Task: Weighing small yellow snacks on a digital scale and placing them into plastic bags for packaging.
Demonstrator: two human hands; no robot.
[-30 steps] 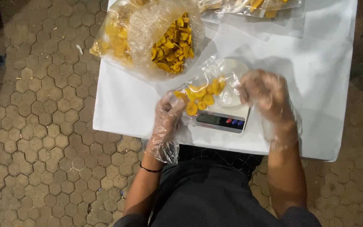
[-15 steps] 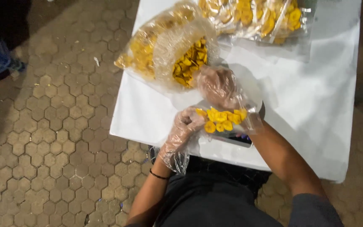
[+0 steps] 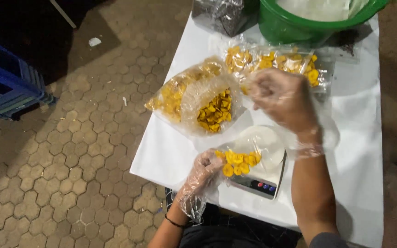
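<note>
- Left hand [image 3: 204, 169], in a clear plastic glove, grips the edge of a small clear bag of yellow chips [image 3: 240, 161] resting on a white digital scale [image 3: 260, 177].
- Right hand [image 3: 281, 98], gloved, raised above the table; grip cannot be told, blurred.
- Beyond: large open chip bag [image 3: 198, 98], packed chip bags [image 3: 276, 62], green bucket [image 3: 295, 27] on the white table [image 3: 364, 133].

A round green plastic bucket [image 3: 299, 25] stood at the far edge of the white-covered table [image 3: 364, 138], with pale material inside it. Just left of it sat a dark, shiny plastic bag [image 3: 221, 14]. Off the table, on the brown hexagonal paving [image 3: 70, 160], a blue plastic crate [image 3: 5, 87] rested at the left, and a small white scrap [image 3: 94, 42] lay farther back.
</note>
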